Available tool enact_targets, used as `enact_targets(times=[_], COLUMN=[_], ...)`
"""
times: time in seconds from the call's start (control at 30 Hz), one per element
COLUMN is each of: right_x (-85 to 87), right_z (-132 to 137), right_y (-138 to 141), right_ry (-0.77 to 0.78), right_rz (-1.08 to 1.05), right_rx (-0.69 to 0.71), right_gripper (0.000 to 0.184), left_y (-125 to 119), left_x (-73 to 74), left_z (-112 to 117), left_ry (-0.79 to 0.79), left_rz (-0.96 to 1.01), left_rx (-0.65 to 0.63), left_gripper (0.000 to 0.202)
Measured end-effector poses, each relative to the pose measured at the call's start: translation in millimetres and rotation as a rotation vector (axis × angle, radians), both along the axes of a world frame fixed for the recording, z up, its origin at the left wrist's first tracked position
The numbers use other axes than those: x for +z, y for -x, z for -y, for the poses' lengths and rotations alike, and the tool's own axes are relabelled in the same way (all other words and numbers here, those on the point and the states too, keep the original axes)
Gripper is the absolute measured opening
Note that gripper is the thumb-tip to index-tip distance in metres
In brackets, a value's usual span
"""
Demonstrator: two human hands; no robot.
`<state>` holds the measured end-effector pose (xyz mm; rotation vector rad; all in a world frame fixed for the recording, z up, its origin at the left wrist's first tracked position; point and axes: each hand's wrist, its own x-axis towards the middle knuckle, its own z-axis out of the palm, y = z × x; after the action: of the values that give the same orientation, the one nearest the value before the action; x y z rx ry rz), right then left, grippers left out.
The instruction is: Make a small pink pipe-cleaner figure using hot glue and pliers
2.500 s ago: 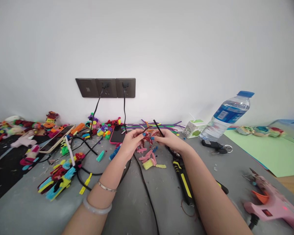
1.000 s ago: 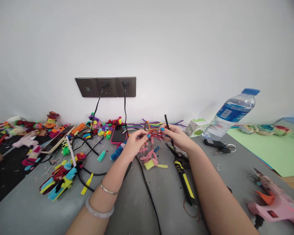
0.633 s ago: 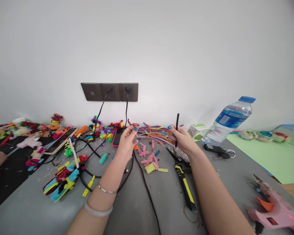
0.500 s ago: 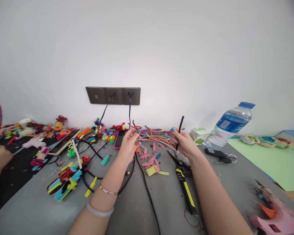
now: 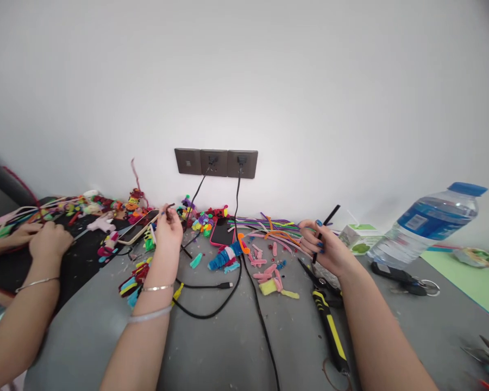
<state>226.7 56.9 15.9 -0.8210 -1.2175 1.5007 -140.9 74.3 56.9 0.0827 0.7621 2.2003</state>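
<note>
Two bare hands are hanging above a gray table (image 5: 212, 347), well apart, both forearms running out of view at the near edge. The right hand (image 5: 323, 243) is pinching a black stick (image 5: 331, 215) between thumb and bent fingers; the stick is tilting, its top leaning right, and the fingers are covering its middle. The left hand (image 5: 170, 231) is curling its fingers, and a short dark end (image 5: 169, 206) is showing at the tips; whether they are gripping it, I cannot tell. To its left a thin red strand (image 5: 136, 174) is rising, its lower end getting lost near a fuzzy toy (image 5: 133, 202). The left forearm is partly hiding a colorful bundle (image 5: 132, 285). Near the right forearm, cutters (image 5: 331, 328) are lying with one handle mostly covered. At far right, a bottle (image 5: 430, 222) is leaning. Another person's hand (image 5: 51, 241) is resting at left, that arm being cut off. In the near right corner, a blurred tool (image 5: 487, 355) is going out of view.
</note>
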Motion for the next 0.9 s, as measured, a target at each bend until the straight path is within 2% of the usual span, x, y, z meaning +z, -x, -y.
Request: enact_targets(times=[0.1,0.17,0.27,0.33,0.43,0.57,0.63,0.77,0.9], right_x=[-1.7,-2.1,-1.6,-1.1,-0.6,0.5,0.8,-1.5,-6.5], right_z=[-0.8,-1.1,-0.5,-0.1,0.0,1.2,2.8,4.5,2.5], right_y=[-1.5,-2.1,-2.1,-1.7,-0.7,4.0,8.7,19.9,24.9], right_ry=[0.015,0.029,0.045,0.042,0.018,-0.006,-0.006,0.001,-0.012], right_rz=[-0.021,-0.046,-0.066,-0.065,-0.04,0.013,0.037,0.151,0.249], right_rx=[0.01,0.006,0.009,0.019,0.026,0.04,0.07,0.171,0.229], right_gripper=[0.034,0.032,0.03,0.03,0.032,0.033,0.036,0.037,0.037], left_y=[-22.4,-45.8,-80.5,-98.9,-118.3,-138.2,-148.7,-166.4,-170.0], left_x=[-15.4,-18.2,-14.9,-13.3,-17.1,-29.4,-36.3,-48.8,-52.3], left_z=[5.8,11.9,21.4,27.2,33.4,35.4,34.9,34.9,37.9], left_ry=[0.035,0.039,-0.052,-0.114,-0.164,-0.115,-0.099,-0.078,-0.097], left_rz=[-0.013,-0.045,-0.297,-0.472,-0.597,-0.617,-0.593,-0.609,-0.605], left_rx=[-0.079,-0.137,-0.219,-0.346,-0.562,-0.822,-0.913,-0.94,-0.934], left_gripper=[0.026,0.023,0.016,0.025,0.029,0.037,0.041,0.044,0.044])
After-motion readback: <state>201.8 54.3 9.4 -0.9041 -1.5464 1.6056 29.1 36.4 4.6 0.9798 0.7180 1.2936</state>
